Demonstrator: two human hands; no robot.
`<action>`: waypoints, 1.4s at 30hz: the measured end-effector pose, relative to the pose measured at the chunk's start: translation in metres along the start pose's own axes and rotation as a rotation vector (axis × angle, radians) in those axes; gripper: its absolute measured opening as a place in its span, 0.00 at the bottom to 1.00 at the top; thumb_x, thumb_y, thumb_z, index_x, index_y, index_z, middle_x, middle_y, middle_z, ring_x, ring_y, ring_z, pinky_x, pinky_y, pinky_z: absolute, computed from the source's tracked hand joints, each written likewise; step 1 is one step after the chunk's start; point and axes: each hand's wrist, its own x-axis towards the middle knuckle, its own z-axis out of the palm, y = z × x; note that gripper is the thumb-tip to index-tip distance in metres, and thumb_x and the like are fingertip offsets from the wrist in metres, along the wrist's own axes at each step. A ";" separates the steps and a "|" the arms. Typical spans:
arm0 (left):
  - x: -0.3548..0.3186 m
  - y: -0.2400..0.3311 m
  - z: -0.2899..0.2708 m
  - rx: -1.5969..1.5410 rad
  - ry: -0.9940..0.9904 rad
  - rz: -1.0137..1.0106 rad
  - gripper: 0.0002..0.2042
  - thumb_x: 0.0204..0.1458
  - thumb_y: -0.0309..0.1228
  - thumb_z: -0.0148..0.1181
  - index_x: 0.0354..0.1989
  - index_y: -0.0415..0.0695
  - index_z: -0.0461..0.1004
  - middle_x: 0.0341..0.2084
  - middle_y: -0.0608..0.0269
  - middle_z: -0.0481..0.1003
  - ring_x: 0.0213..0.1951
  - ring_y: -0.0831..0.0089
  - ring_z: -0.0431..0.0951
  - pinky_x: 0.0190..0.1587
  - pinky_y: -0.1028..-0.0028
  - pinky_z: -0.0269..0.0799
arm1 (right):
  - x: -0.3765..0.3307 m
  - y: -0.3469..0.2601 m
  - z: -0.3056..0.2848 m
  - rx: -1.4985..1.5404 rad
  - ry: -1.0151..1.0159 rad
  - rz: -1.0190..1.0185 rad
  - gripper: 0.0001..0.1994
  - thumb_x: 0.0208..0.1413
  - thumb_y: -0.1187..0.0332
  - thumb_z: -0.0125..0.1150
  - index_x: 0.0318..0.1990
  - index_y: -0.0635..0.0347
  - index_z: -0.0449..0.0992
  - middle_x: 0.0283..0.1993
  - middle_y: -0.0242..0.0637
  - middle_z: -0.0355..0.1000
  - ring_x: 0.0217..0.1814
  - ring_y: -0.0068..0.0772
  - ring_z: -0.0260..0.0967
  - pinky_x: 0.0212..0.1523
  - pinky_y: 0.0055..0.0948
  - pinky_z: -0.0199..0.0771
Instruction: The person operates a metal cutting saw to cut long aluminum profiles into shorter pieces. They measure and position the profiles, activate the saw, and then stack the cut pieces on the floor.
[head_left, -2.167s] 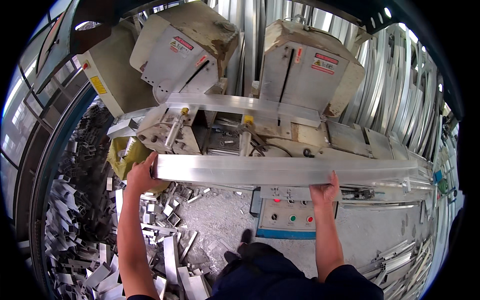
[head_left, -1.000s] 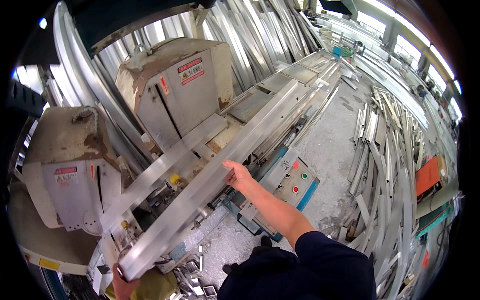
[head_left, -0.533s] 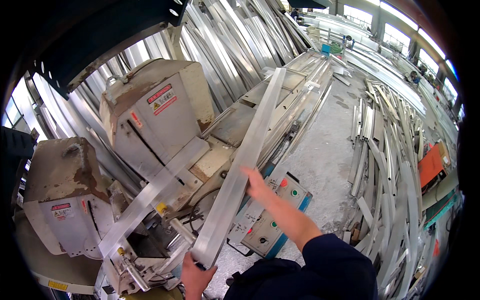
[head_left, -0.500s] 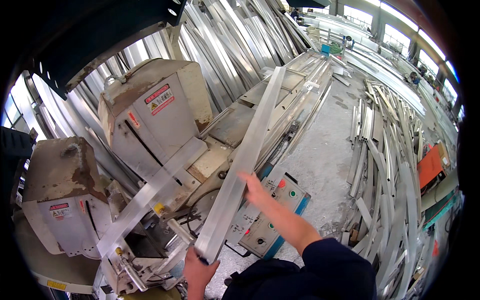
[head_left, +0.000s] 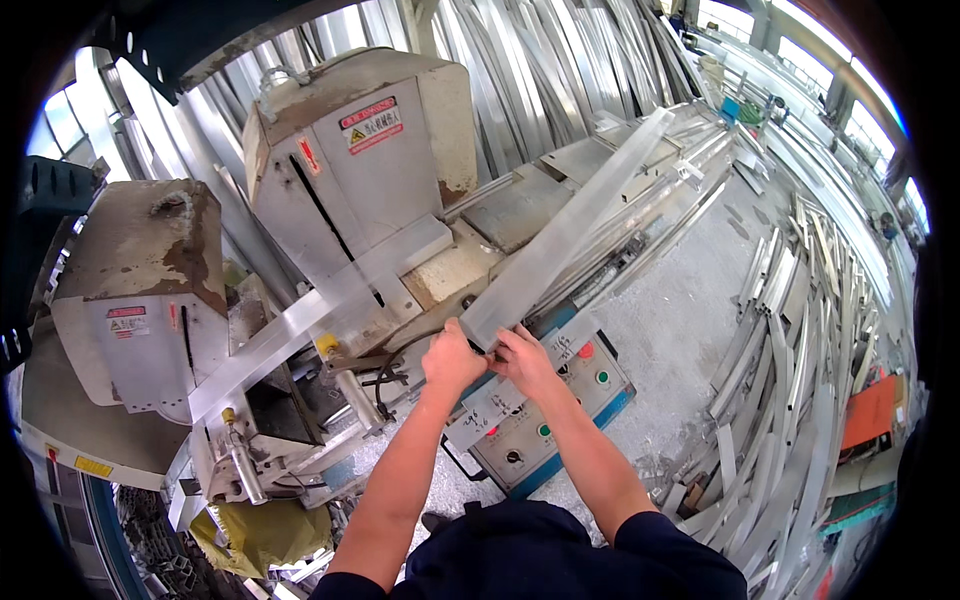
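A long silvery metal profile (head_left: 565, 240) slants away from me to the far right, over the machine's bed. My left hand (head_left: 453, 358) is closed around the left side of its near end. At the right corner of that same end my right hand (head_left: 525, 362) grips with bent fingers, its fingertips close to the left hand's. Left of my hands, a second metal profile (head_left: 320, 318) lies across the machine in front of two grey guard housings (head_left: 350, 160). Just below my hands is a control box (head_left: 545, 440) with buttons, a pale marked strip (head_left: 470, 424) lying over it.
Two clamp cylinders (head_left: 355, 388) stick out near the second profile. Many metal lengths lean behind the machine (head_left: 520, 80). A heap of loose profiles (head_left: 790, 400) covers the floor at the right, beside an orange box (head_left: 868, 412). A yellow-green sack (head_left: 262, 535) sits lower left.
The profile's near end has moved forward, away from my body. My left hand has gone forward with it, and my right hand has shifted from its side to the near end. The view has shifted.
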 end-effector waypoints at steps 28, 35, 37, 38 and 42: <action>-0.182 -0.132 0.032 -0.849 -0.506 -0.148 0.25 0.45 0.39 0.73 0.46 0.34 0.74 0.24 0.70 0.71 0.23 0.82 0.68 0.25 0.78 0.65 | 0.018 0.031 0.039 -0.180 0.468 -0.195 0.53 0.43 0.60 0.76 0.73 0.46 0.42 0.30 0.26 0.63 0.29 0.20 0.61 0.30 0.31 0.68; -0.186 -0.123 0.034 -0.869 -0.501 -0.179 0.22 0.46 0.36 0.72 0.45 0.35 0.74 0.23 0.71 0.70 0.22 0.83 0.66 0.23 0.79 0.62 | 0.039 0.025 0.026 -0.269 0.446 -0.158 0.57 0.41 0.57 0.75 0.73 0.51 0.38 0.30 0.27 0.63 0.30 0.20 0.61 0.29 0.30 0.67; -0.187 -0.125 0.034 -0.867 -0.485 -0.195 0.23 0.46 0.37 0.72 0.46 0.34 0.74 0.23 0.71 0.70 0.23 0.83 0.67 0.24 0.79 0.63 | 0.040 0.019 0.027 -0.278 0.421 -0.120 0.57 0.42 0.57 0.74 0.74 0.51 0.35 0.30 0.27 0.64 0.29 0.20 0.61 0.29 0.29 0.67; -0.187 -0.127 0.036 -0.872 -0.482 -0.201 0.23 0.46 0.37 0.72 0.46 0.34 0.74 0.23 0.71 0.70 0.23 0.83 0.67 0.24 0.79 0.63 | 0.040 0.016 0.028 -0.284 0.409 -0.100 0.58 0.42 0.57 0.74 0.74 0.51 0.34 0.30 0.27 0.64 0.29 0.20 0.61 0.29 0.29 0.67; -0.185 -0.126 0.036 -0.914 -0.490 -0.199 0.23 0.46 0.37 0.72 0.45 0.35 0.74 0.23 0.71 0.70 0.23 0.83 0.67 0.25 0.79 0.64 | 0.048 0.006 0.021 -0.294 0.339 -0.068 0.58 0.44 0.58 0.73 0.74 0.52 0.31 0.30 0.28 0.64 0.29 0.20 0.62 0.30 0.29 0.68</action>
